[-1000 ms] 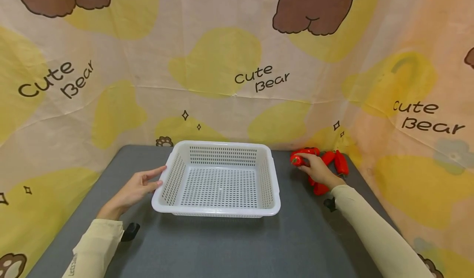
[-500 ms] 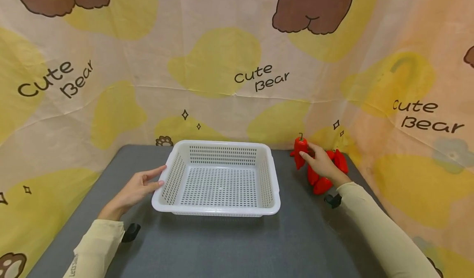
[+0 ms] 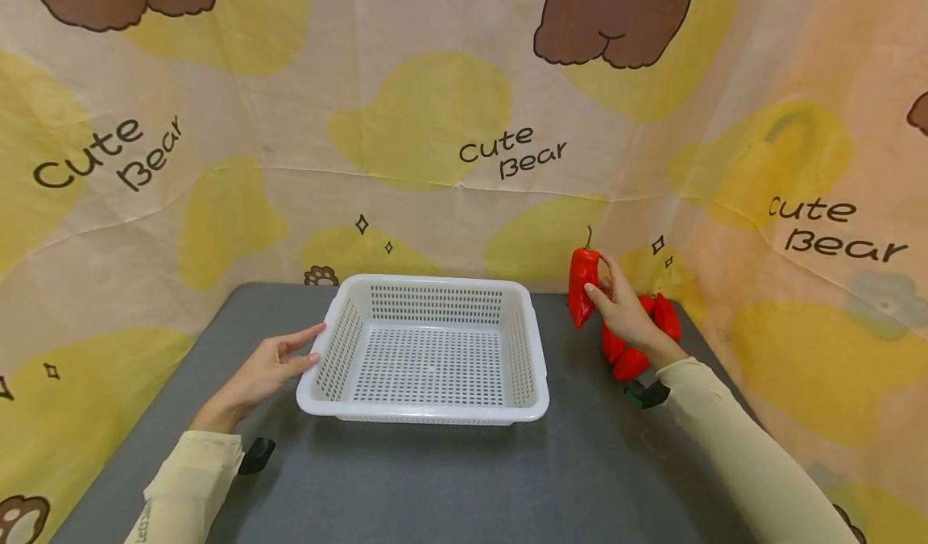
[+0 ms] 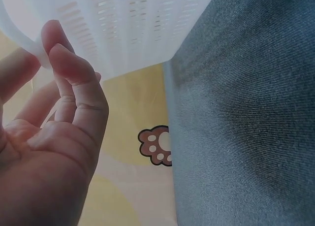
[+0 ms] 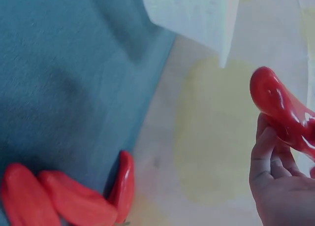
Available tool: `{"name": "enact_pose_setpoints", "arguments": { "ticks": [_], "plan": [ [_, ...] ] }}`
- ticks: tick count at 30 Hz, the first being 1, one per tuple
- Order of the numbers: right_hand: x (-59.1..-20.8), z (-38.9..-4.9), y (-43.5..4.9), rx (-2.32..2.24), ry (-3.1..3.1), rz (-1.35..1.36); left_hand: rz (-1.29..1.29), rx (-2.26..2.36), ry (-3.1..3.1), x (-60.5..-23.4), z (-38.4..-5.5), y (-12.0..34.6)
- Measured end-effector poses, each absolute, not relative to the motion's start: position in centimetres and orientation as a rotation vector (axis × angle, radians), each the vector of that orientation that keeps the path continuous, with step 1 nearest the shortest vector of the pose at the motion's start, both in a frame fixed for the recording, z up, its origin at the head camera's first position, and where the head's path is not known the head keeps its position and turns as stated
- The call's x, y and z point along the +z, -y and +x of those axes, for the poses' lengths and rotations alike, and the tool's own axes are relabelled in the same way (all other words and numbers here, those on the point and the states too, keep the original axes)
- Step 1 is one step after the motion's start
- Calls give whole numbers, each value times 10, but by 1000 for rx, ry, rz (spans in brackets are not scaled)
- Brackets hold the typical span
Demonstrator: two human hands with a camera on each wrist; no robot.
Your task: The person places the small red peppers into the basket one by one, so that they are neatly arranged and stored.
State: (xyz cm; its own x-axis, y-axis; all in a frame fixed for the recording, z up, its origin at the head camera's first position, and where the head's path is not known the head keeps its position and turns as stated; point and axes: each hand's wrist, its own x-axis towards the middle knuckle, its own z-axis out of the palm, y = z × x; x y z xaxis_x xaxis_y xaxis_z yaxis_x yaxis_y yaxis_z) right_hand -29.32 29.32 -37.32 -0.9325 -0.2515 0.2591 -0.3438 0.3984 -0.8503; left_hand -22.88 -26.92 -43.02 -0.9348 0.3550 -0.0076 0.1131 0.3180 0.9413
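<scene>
Yellow-blotched fabric printed with bears and lettering [image 3: 435, 125] hangs behind and along both sides of a dark grey table [image 3: 435, 479]. At the middle of that table sits one white perforated basket [image 3: 431, 411], its rim uppermost. The left hand [image 3: 257, 371] pinches its left rim, thumb and fingers meeting at the edge, while the right hand [image 3: 627, 310] pinches one red pepper [image 3: 582, 282] round the body. That pepper is at the far right, just beyond the basket's right rim and apart from it, looking lifted off the table with its stem upward and its tip angled slightly left. To handle it well, the fingers should stay on the firm body rather than the thin stem, with a light squeeze since the skin looks glossy and could slip; a steady touch at the rim should stop the basket shifting. By count: one basket, one held pepper, two hands, two dark wrist devices [image 3: 256, 454], and a cluster of loose peppers [image 3: 631, 364] at the far right. I make out four of these, though they overlap and the right hand and forearm may hide more, so that number is uncertain.
</scene>
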Motion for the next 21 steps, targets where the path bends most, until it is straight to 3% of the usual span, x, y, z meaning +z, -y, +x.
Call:
{"name": "enact_pose_setpoints", "arguments": {
  "ticks": [21],
  "plan": [
    [-360,-287,-259,1539,2423,790,422,1668,-2372,-430,-226,269]
  ]
}}
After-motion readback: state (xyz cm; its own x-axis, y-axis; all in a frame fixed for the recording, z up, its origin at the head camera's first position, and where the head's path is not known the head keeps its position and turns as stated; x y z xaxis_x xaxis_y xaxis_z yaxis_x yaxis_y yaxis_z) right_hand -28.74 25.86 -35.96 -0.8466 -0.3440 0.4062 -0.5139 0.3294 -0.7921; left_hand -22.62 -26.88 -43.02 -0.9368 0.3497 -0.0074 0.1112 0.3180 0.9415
